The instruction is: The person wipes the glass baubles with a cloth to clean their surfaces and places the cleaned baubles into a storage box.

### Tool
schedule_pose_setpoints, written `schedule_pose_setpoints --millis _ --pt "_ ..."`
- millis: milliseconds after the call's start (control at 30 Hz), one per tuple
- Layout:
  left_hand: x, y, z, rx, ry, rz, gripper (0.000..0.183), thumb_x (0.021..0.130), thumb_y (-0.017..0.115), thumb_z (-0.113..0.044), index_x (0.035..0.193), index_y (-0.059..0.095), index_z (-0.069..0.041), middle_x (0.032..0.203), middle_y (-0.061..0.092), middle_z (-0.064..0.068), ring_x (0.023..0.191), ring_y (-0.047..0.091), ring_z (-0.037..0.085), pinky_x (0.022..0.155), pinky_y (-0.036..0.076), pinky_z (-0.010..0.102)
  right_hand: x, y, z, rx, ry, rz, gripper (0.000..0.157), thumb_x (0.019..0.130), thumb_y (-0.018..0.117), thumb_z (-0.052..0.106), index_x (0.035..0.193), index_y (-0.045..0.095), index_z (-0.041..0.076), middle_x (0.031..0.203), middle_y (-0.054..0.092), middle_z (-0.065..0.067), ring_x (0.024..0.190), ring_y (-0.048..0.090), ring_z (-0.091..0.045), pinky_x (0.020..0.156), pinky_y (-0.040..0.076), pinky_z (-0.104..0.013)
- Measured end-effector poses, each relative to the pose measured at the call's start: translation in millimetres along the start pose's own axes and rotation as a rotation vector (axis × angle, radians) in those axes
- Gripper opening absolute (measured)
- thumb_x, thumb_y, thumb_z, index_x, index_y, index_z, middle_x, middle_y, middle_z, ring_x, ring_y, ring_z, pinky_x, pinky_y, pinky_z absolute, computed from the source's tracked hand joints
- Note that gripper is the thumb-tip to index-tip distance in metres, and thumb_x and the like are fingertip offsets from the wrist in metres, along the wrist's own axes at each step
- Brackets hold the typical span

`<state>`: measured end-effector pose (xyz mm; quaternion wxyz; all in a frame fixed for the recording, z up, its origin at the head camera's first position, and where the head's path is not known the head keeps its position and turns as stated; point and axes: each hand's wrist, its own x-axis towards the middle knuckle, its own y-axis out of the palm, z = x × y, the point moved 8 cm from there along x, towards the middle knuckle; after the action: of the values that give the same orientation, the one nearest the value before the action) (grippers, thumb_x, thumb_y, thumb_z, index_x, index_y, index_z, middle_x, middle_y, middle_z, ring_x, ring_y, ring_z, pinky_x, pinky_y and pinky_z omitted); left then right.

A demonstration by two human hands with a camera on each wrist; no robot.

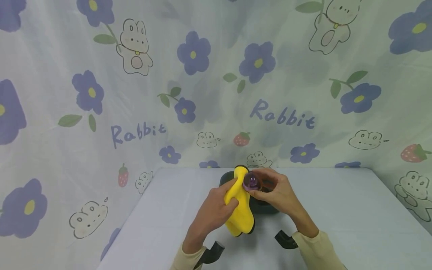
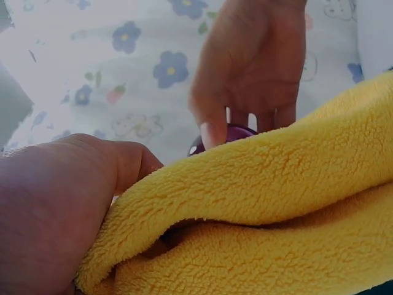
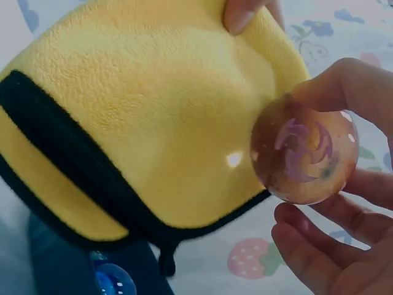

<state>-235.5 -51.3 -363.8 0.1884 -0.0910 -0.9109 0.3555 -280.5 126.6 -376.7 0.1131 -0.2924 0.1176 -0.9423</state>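
Note:
My left hand [image 1: 216, 208] grips a yellow plush cloth [image 1: 242, 215] with dark edging, which hangs down in folds from the fingers. Between the thumb and fingertips of my right hand [image 1: 278, 191] is a clear purple-tinted ball [image 1: 251, 182], held up right beside the cloth. A purple swirl mark shows inside the ball [image 3: 305, 157] in the right wrist view. There the cloth [image 3: 166, 123] spreads behind it, with a small dark loop at its edge. Whether ball and cloth touch, I cannot tell. In the left wrist view, folds of cloth [image 2: 258, 178] hide most of the ball [image 2: 239, 131].
Behind and below the hands stands a dark tray [image 1: 266, 209] on the white table [image 1: 337, 210]. A blue shiny ball [image 3: 115, 280] shows at the tray in the right wrist view. A curtain [image 1: 216, 93] printed with flowers and rabbits hangs behind the table.

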Motion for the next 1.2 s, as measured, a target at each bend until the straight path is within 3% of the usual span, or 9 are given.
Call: schedule_pose_setpoints --millis 167,500,767,1000,1200 --pt "-2.6 -2.4 -3.1 0.016 0.003 -0.025 0.058 0.093 0.055 -0.014 0.151 0.052 -0.01 0.097 0.068 0.004 0.072 0.059 0.011 0.066 0.053 0.023 1 0.9 -2 0.016 0.006 0.031 0.053 0.082 0.086 0.013 0.132 0.068 0.013 0.129 0.069 -0.01 0.108 0.071 -0.016 0.094 0.058 -0.025" --pt "-3.7 -4.1 -7.6 0.056 0.054 -0.092 0.056 0.094 0.055 -0.01 0.15 0.054 -0.013 0.097 0.069 0.003 0.074 0.059 0.009 0.07 0.053 0.021 0 7.4 -8 0.019 0.079 0.096 0.054 0.08 0.087 0.017 0.13 0.067 0.01 0.129 0.065 -0.014 0.111 0.072 -0.027 0.094 0.06 -0.036" --pt "-3.9 -5.3 -15.4 0.106 0.145 -0.131 0.054 0.093 0.059 -0.005 0.146 0.058 -0.012 0.102 0.07 0.004 0.075 0.058 0.009 0.071 0.052 0.021 -3 19.7 4 0.063 0.002 0.201 0.049 0.079 0.087 0.013 0.125 0.07 0.015 0.114 0.066 -0.009 0.088 0.069 -0.017 0.083 0.062 -0.029" --pt "-1.9 -4.9 -12.6 0.109 0.173 -0.101 0.054 0.092 0.057 -0.002 0.146 0.059 -0.01 0.105 0.069 0.004 0.077 0.058 0.01 0.07 0.05 0.022 -6 24.3 10 0.093 -0.023 0.234 0.05 0.08 0.087 0.013 0.126 0.071 0.014 0.113 0.065 -0.011 0.089 0.071 -0.015 0.081 0.063 -0.03" --pt "2.0 -4.6 -3.4 0.06 0.143 -0.044 0.052 0.094 0.055 -0.005 0.146 0.057 -0.011 0.1 0.068 0.004 0.071 0.057 0.008 0.066 0.051 0.021 -6 23.3 13 0.081 -0.04 0.228 0.05 0.079 0.087 0.011 0.127 0.072 0.013 0.112 0.067 -0.011 0.085 0.07 -0.014 0.076 0.063 -0.032"
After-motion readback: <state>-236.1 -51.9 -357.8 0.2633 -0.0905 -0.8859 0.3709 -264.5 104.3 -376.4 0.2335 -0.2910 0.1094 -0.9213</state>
